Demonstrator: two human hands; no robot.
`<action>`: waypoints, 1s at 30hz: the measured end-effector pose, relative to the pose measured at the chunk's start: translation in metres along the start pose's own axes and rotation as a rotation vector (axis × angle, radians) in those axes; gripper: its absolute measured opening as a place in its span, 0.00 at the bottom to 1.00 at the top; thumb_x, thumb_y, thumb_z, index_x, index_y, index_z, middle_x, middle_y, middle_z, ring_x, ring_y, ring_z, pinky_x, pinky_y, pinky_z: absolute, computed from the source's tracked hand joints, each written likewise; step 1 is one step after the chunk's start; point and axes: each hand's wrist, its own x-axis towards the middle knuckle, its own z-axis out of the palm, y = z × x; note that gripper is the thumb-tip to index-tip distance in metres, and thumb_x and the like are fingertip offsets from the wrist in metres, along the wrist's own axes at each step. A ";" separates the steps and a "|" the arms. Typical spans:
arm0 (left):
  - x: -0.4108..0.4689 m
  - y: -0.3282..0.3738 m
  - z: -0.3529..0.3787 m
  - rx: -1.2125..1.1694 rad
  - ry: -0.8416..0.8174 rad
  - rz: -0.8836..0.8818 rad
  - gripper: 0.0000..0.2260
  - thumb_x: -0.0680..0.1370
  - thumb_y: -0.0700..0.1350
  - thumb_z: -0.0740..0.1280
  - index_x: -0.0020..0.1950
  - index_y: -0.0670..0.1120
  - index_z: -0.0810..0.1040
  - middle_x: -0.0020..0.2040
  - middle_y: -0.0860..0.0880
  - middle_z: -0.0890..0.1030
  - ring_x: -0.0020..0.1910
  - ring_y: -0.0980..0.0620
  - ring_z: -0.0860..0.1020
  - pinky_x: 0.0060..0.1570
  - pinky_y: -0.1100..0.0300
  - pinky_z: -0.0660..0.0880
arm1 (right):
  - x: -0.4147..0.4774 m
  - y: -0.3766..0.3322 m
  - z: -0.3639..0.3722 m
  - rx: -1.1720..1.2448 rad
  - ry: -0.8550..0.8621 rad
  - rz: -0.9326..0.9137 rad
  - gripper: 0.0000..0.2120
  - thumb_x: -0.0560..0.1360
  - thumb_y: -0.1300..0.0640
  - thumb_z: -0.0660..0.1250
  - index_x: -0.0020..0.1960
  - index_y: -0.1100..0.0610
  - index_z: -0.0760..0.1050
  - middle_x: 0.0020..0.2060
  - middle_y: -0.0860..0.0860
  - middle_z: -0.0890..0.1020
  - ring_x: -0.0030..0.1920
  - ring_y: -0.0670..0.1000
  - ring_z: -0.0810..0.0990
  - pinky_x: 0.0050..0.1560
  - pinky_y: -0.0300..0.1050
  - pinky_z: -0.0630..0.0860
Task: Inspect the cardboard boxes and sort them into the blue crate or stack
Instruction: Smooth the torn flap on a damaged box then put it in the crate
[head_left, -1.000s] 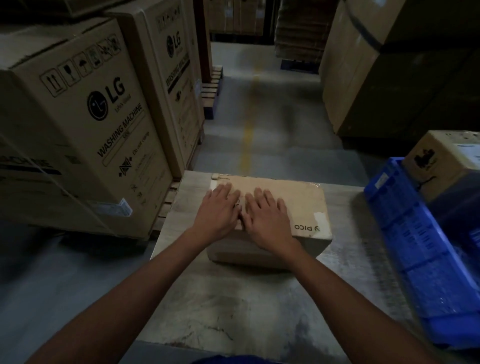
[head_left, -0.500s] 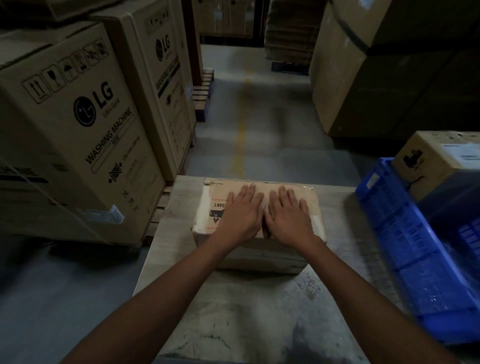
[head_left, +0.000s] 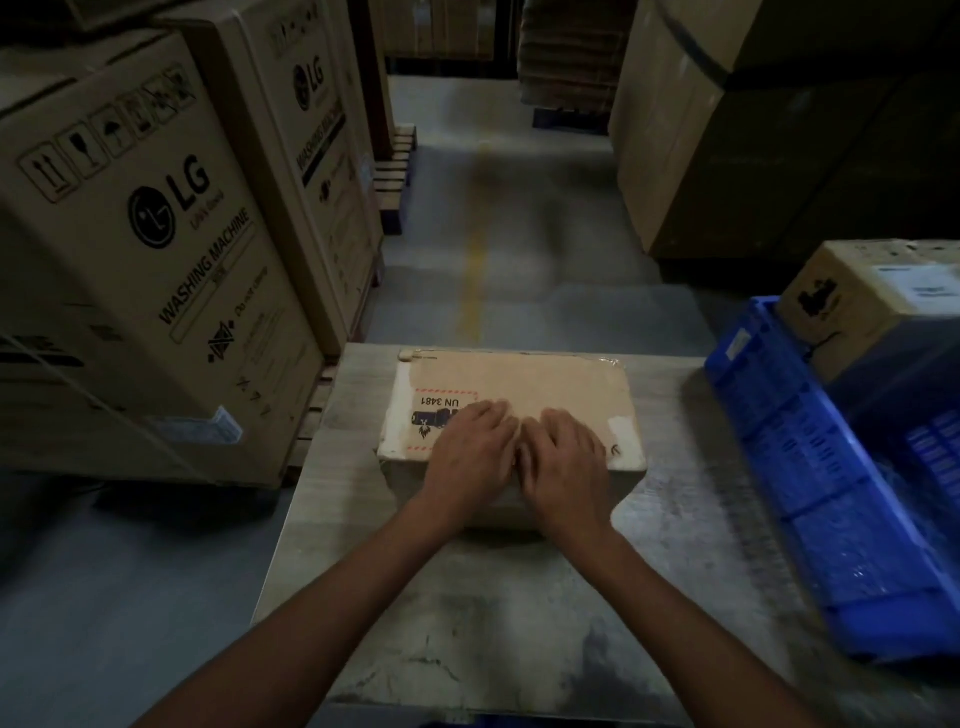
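A flat brown cardboard box (head_left: 524, 384) with a "UN 3481" label lies on the grey table (head_left: 519, 623). My left hand (head_left: 470, 454) and my right hand (head_left: 563, 462) rest side by side, palms down, on the near half of the box's top, fingers fairly straight. A blue crate (head_left: 831, 493) stands at the table's right edge. A second cardboard box (head_left: 852, 301) sits in the crate's far end.
Tall LG washing machine cartons (head_left: 150, 260) stand on pallets to the left of the table. Large cartons (head_left: 727, 130) rise at the back right. A concrete aisle with a yellow line (head_left: 475, 270) runs away beyond the table.
Both hands have slid back along the box's top toward its near edge. The box's label is now more exposed, and the view has shifted a little.
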 end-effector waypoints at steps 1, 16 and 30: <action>-0.003 -0.001 0.004 0.009 -0.019 0.007 0.11 0.78 0.44 0.68 0.57 0.40 0.84 0.57 0.40 0.84 0.57 0.42 0.81 0.60 0.46 0.77 | -0.006 0.000 0.005 -0.008 -0.014 -0.013 0.15 0.81 0.50 0.60 0.61 0.57 0.77 0.59 0.58 0.79 0.61 0.59 0.77 0.63 0.58 0.75; 0.012 0.054 0.031 -0.071 -0.154 0.039 0.24 0.81 0.51 0.50 0.68 0.45 0.77 0.70 0.42 0.76 0.70 0.40 0.72 0.70 0.42 0.67 | -0.020 0.048 -0.015 -0.035 0.061 0.140 0.22 0.81 0.50 0.54 0.63 0.60 0.79 0.64 0.60 0.80 0.67 0.60 0.77 0.69 0.58 0.70; 0.064 0.022 0.011 -0.046 -0.237 -0.052 0.18 0.83 0.47 0.59 0.72 0.44 0.74 0.71 0.42 0.75 0.71 0.43 0.72 0.72 0.46 0.66 | 0.046 0.046 -0.029 -0.142 -0.206 0.128 0.24 0.83 0.45 0.56 0.76 0.54 0.66 0.76 0.55 0.67 0.76 0.57 0.64 0.72 0.59 0.64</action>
